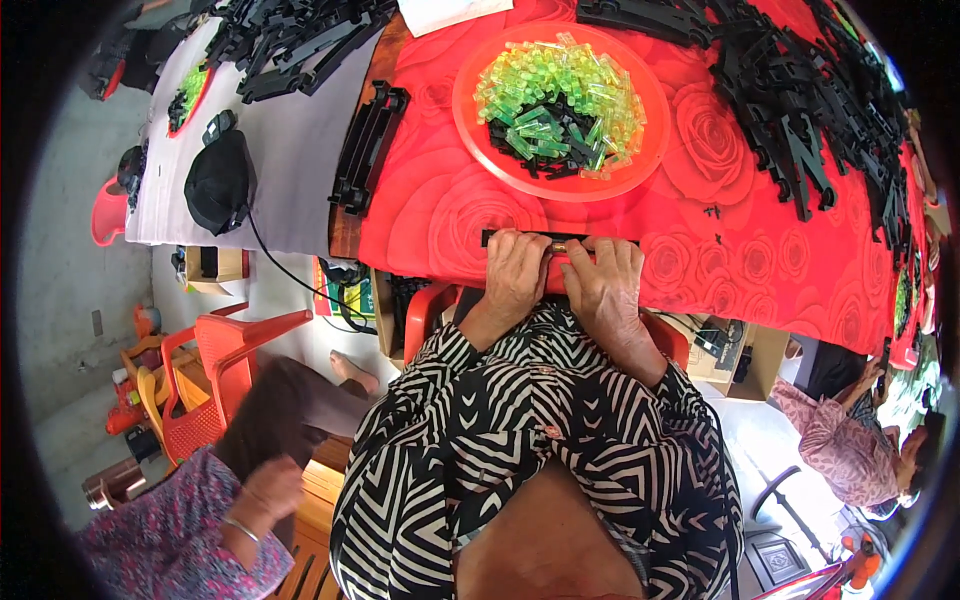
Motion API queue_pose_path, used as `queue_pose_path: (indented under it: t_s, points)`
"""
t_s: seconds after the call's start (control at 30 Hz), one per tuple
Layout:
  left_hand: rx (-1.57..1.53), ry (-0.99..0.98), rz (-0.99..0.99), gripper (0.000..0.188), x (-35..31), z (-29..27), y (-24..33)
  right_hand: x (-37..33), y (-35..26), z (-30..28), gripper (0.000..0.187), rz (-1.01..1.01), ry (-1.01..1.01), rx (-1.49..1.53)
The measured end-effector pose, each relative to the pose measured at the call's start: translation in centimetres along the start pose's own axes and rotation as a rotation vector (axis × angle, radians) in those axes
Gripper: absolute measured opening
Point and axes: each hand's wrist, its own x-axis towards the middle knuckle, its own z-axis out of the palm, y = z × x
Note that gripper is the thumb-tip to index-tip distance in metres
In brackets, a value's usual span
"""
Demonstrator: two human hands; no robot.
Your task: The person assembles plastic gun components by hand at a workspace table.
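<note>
At the near edge of the red table, my left hand [517,268] and my right hand [606,287] lie side by side, fingers closed over a long black plastic strip [487,238]. The strip lies crosswise, its ends showing past my fingers. Between my thumbs a small brownish piece [558,247] shows on it; I cannot make out what it is. Beyond my hands sits a round red tray [480,160] heaped with small clear yellow-green plastic pieces [560,75]. Small black parts [549,155] lie among them at the tray's near side.
Black plastic strips [368,150] lie at the table's left edge. Heaped black parts [790,110] cover the right side. On the grey table to the left are a black cap [218,182] and more black parts [300,45]. Other people sit at lower left and right. A red chair [225,350] stands left.
</note>
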Motion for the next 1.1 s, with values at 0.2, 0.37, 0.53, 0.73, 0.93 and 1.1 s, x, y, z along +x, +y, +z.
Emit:
queue_pose_path:
  t_s: [0.2,0.37,0.53,0.73,0.93,1.1]
  points:
    - [0.004,-0.03,0.026,0.027,-0.2,0.1,-0.1,-0.4,-0.4,0.3,0.03,0.043,0.06,0.025]
    - [0.024,-0.06,0.02,0.027,-0.1,-0.2,0.0,-0.4,-0.5,0.3,0.032,0.024,0.06,0.004]
    - [0.026,-0.054,0.016,0.027,0.1,-0.3,0.1,-0.6,-0.1,0.8,0.033,0.057,0.095,0.1]
    - [0.028,-0.046,0.021,0.027,0.1,-0.1,0.1,-0.7,0.0,1.6,0.031,0.132,0.212,0.252]
    - [0.012,-0.036,0.008,0.029,0.1,-0.1,0.3,-0.8,-0.1,1.8,0.032,0.069,0.198,0.208]
    - [0.043,-0.039,0.017,0.03,0.0,0.0,0.2,-0.8,0.2,1.8,0.033,0.016,0.208,0.196]
